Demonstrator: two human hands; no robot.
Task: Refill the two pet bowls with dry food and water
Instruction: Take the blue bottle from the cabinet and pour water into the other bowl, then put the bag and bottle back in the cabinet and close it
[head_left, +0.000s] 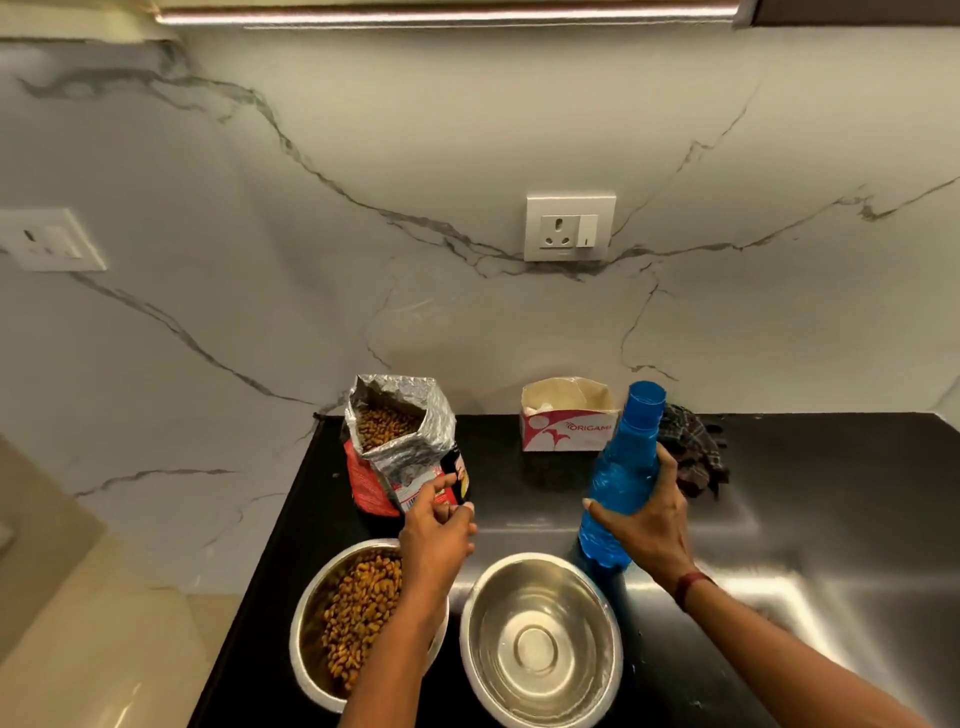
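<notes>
Curled tight round the middle of the tall blue plastic bottle (621, 467), the right hand (649, 519) holds it standing up. The shiny steel bowl (498, 597) with no food sits just beside its bottom, nearer the person, closest to this hand. The left hand (439, 527) curls by the silver food bag (400, 441); pinching or not, I cannot tell. The other steel bowl (306, 613) has brown dry food

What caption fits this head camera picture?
Kibble bowl full; right hand grips bottle by second bowl; left hand at bag.

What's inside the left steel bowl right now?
Brown dry kibble lies in the left bowl; the left forearm covers its right side, so that part is hidden.
</notes>
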